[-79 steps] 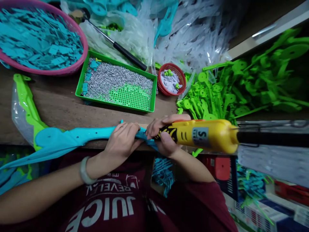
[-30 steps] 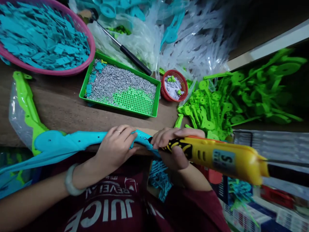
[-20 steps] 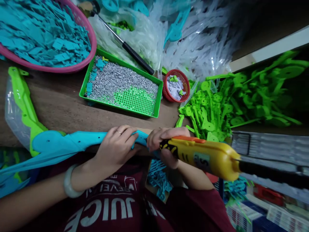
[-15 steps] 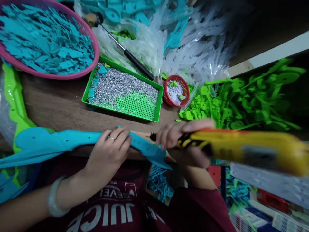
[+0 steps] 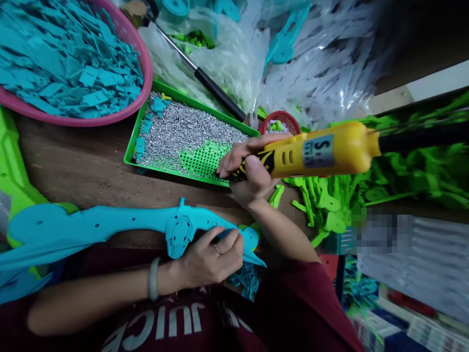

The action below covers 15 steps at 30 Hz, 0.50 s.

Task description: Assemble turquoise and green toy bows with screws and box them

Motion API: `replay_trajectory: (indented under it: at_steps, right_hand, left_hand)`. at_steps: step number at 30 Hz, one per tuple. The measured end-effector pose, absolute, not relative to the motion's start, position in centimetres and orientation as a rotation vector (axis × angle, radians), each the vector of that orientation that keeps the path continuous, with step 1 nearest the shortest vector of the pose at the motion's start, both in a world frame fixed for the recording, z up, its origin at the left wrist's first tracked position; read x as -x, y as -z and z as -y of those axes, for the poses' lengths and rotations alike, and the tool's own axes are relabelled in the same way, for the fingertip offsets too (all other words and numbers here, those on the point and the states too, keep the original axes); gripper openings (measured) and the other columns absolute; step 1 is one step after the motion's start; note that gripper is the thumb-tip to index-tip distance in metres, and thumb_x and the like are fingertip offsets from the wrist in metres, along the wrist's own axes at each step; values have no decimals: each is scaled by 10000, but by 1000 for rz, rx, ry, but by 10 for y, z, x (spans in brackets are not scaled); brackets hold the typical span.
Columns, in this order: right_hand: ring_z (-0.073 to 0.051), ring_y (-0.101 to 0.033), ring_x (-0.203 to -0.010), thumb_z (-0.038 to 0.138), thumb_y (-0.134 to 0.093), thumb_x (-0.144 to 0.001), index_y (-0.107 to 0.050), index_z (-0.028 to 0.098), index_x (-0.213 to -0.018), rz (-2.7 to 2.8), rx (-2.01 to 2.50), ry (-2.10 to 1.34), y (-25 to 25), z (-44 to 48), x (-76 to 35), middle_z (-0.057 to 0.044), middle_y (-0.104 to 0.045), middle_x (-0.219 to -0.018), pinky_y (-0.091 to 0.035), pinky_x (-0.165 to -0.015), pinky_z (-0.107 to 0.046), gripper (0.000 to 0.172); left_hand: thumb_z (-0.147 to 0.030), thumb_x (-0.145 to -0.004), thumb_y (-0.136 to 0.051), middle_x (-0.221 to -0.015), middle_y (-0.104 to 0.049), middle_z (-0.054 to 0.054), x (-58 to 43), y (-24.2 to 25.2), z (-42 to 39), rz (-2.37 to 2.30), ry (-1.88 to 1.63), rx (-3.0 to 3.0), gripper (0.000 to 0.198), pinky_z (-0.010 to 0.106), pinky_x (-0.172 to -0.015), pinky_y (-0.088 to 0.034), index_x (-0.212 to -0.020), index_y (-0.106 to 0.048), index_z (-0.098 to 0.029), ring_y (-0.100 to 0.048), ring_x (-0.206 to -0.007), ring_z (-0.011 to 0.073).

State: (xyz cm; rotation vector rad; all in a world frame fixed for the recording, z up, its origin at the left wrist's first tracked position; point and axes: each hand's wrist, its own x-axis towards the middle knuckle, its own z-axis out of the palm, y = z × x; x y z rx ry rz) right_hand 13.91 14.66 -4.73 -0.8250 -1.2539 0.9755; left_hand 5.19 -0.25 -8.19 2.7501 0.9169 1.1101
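A long turquoise plastic part, shaped like a toy gun body with small screw holes, lies along the table's near edge. My left hand is closed on its right end, fingers curled over the top. In my right hand is a yellow electric screwdriver, held nearly level with its front end pointing left. That end is over the right part of a green perforated tray with many small silver screws. The screwdriver's tip is hidden or too dark to make out.
A pink basin of turquoise pieces stands at the upper left. Behind the tray lies a hammer with a black handle. A red basket is partly hidden by the screwdriver. Green plastic parts are heaped at right, near clear plastic bags.
My right hand has moved the screwdriver up and left, from the turquoise part to the screw tray. My left hand has slid right along the part, uncovering its raised middle section.
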Motion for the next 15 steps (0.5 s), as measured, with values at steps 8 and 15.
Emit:
replay_trajectory:
  at_steps: [8,15]
  right_hand:
    - [-95,-445,-367,512,-636,-871,-417,312,-958,1266,807,-937,52,-149,-133,126,-465,-543,-409,-365,-237,309]
    - [-114,-481,-427,429,-593,-910,-526,332,-950,1295,823,-912,-15,-101,-173,77,-468,-580,-463,-403,-270,124]
  left_hand:
    - [-139,-992,-534,-1076,-768,48,-53,85,-1,-912,-1215,-2724,199,316,-905,-547,-1032,-728,-126,-685,-1074,190]
    - [-115,-1000,-484,-1064,-777,62,-47,90,5,-889,-1265,-2647,258,310,-881,-508,-1086,-727,-112,-680,-1029,174]
